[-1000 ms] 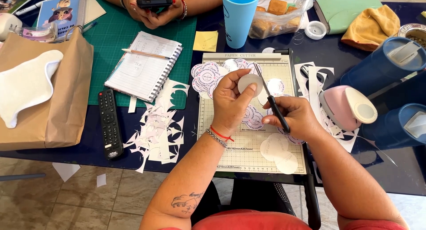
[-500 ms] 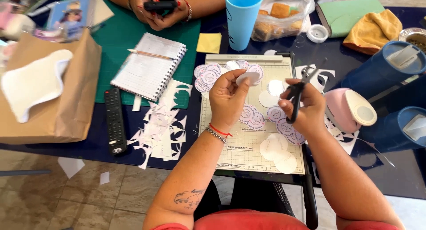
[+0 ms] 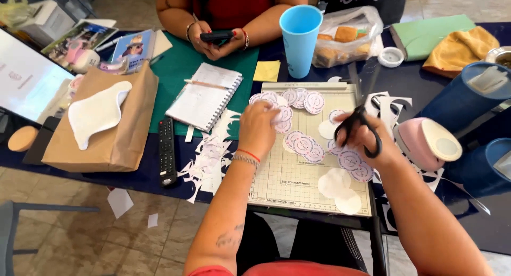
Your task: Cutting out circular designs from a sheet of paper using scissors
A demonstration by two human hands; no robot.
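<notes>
While your right hand (image 3: 367, 135) has swung the black scissors (image 3: 357, 128) up off the paper, blades pointing away from you and blurred with the movement, your left hand (image 3: 259, 128) has come down onto the pile of round printed stickers (image 3: 298, 101) at the top of the cutting mat (image 3: 306, 175). A second ago that left hand held one white disc up between its fingers with the blades beside it; now the disc is no longer raised, and your fingers lie curled together over the stickers near the mat's upper left, though you cannot tell whether they pinch one. The right hand's fingers are closed through the scissor loops, gripping the handles.

That reads as one cut-out being finished and laid with the others, with cutting paused. More stickers lie scattered across the middle of the mat, and two plain white discs (image 3: 338, 188) sit near its lower right corner. Paper offcuts (image 3: 208, 156) lie just left of the mat, beside the black remote (image 3: 166, 151). Across the table another person's hands (image 3: 213, 39) hold a phone.
</notes>
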